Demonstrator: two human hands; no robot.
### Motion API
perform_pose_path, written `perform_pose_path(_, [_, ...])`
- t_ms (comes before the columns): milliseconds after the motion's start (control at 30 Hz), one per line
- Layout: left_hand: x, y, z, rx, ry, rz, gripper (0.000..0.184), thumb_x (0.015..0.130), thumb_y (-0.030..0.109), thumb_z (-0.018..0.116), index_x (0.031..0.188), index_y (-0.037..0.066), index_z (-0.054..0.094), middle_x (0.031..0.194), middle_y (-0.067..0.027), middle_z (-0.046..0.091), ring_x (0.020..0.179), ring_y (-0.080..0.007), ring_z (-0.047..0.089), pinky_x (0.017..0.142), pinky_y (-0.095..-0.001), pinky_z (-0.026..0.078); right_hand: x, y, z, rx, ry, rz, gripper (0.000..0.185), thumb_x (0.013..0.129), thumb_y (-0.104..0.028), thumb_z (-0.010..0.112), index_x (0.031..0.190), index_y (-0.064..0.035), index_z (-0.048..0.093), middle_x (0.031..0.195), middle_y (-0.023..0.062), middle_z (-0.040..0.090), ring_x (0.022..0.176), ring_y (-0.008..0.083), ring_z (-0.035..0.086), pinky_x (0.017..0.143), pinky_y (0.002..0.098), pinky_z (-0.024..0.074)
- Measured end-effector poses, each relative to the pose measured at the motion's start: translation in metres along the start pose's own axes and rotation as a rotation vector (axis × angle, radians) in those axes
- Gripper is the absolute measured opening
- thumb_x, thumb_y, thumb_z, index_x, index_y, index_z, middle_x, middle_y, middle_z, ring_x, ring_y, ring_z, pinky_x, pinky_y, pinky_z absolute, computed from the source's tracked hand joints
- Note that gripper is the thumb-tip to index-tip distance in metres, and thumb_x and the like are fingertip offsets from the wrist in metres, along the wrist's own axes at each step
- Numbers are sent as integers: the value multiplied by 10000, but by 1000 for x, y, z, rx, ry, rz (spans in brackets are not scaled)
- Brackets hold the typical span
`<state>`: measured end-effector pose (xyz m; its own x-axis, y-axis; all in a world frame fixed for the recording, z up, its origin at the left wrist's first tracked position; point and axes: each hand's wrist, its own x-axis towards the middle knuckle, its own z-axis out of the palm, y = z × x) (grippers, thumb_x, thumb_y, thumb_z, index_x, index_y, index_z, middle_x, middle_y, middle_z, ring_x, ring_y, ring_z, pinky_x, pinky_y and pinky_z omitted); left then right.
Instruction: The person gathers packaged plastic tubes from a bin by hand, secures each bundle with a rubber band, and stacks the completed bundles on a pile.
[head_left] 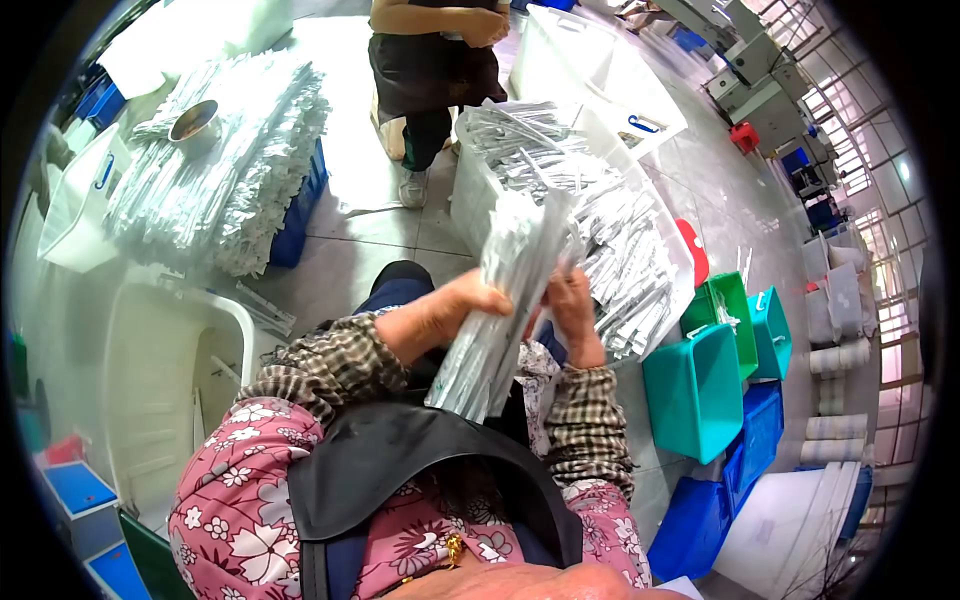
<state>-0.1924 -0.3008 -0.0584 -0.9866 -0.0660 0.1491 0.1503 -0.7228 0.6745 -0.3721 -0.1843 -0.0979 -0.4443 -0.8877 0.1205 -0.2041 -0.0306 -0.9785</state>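
Note:
A long bundle of silvery-white strips in clear plastic [492, 315] is upright and slightly tilted in front of my chest. My left hand [468, 303] is wrapped round its middle, thumb across the front. My right hand [572, 300] is closed at the bundle's right edge, with its fingertips partly hidden behind the strips. Just beyond the hands, a large white bin [478, 205] is heaped with loose, similar strips [610, 235]. A black apron [400, 460] covers my front.
At the left, a big stack of strips [225, 160] rests on a blue crate [300, 215], with a bowl [195, 127] on top. A white tub [180, 375] stands near my left arm. Green bins [695, 390] and blue bins [690, 525] stand right. Another person [435, 70] stands ahead.

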Motion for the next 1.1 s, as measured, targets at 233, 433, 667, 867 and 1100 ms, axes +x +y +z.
perform_pose_path(233, [-4, 21, 20, -145, 267, -137, 433, 759, 175, 633, 1134, -23, 542, 920, -128, 652, 767, -205, 660, 696, -340, 564, -10, -77, 39, 493, 332, 216, 171, 955, -158, 519, 1077, -38, 524, 929, 67, 588, 737, 120, 562, 588, 241, 483])
perform_pose_path(433, [-11, -8, 8, -124, 275, -224, 397, 765, 160, 644, 1109, -6, 537, 893, -87, 630, 744, -176, 640, 694, -331, 550, -12, -39, 77, 385, 643, 140, 309, 933, -75, 423, 1230, 3, 463, 1202, 137, 517, 1125, 232, 493, 978, 337, 403])
perform_pose_path(667, [-5, -6, 4, -116, 202, -268, 428, 749, 147, 665, 1106, -37, 518, 900, -140, 636, 790, -228, 657, 725, -368, 553, 12, -76, 45, -483, 384, -234, 390, 907, -80, 390, 1276, 12, 476, 1248, 181, 530, 1168, 289, 497, 1007, 382, 380])
perform_pose_path(867, [-9, -21, -4, -181, -39, -256, 536, 735, 193, 704, 1153, -58, 480, 989, -211, 628, 885, -302, 656, 823, -414, 540, 41, -93, 11, -398, -181, -159, 444, 979, -337, 422, 1160, 27, 600, 1130, 139, 631, 1052, 208, 570, 917, 297, 427])
perform_pose_path(1100, [-18, -10, 9, -15, 95, -231, 660, 676, 284, 745, 1170, -69, 487, 957, -182, 623, 855, -269, 645, 807, -394, 545, 17, -92, 41, -392, -105, -141, 523, 959, -465, 422, 1155, -22, 617, 1127, 165, 632, 995, 262, 613, 869, 334, 479])
